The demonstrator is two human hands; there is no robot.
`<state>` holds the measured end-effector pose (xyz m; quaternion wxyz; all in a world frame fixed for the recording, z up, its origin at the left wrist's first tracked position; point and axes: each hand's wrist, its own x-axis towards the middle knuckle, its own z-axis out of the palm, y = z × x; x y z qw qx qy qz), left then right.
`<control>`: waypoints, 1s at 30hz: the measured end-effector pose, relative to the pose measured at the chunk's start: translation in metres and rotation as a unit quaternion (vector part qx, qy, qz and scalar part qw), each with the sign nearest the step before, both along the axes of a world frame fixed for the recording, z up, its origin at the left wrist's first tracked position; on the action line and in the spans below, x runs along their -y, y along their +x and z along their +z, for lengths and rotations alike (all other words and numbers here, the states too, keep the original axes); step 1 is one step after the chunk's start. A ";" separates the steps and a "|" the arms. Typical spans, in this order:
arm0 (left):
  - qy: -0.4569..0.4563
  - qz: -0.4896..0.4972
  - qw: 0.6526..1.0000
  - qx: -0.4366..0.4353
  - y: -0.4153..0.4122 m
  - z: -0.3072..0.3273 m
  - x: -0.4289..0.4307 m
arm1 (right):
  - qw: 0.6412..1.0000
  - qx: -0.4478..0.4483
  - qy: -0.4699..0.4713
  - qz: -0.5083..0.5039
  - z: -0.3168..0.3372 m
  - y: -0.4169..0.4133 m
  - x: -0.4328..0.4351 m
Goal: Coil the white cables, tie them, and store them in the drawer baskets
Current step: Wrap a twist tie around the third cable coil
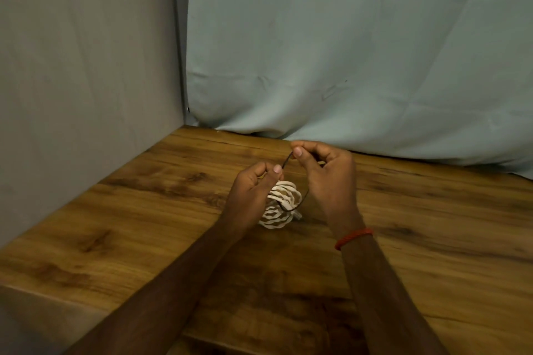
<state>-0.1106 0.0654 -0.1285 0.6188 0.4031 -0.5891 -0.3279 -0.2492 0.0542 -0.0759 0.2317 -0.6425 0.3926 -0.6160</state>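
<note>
On the brown wooden tabletop (pixel 144 225), near the far edge, lies a white cable (pixel 284 196). It is wound into a small round bundle with many loops. The bundle rests on the tabletop between the two hands, and the left hand (pixel 252 190) hides part of its left side.

A thin dark tie (pixel 288 160) goes around the middle of the bundle. One part of it comes up on the right side of the bundle, close to the right hand (pixel 328 179). Another part runs up above the bundle, from the left thumb to the tips of the right hand.

The right hand is a little higher and farther back than the left. Its grip is tight: the thumb and first finger pinch the top of the tie, and the other fingers are curled in. The left hand's grip is closed too. Its fingers are curled, and its thumb tip seems to pinch the lower end of that same bit of tie.

A red band (pixel 353 238) sits on the right wrist. Both arms are bare.

Behind the tabletop hangs a pale blue-green cloth (pixel 346 52). On the left stands a grey wall (pixel 86 66).
</note>
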 end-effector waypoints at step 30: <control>0.062 -0.097 0.989 -0.097 0.000 0.010 -0.010 | 0.951 0.130 0.204 0.195 0.008 -0.008 -0.010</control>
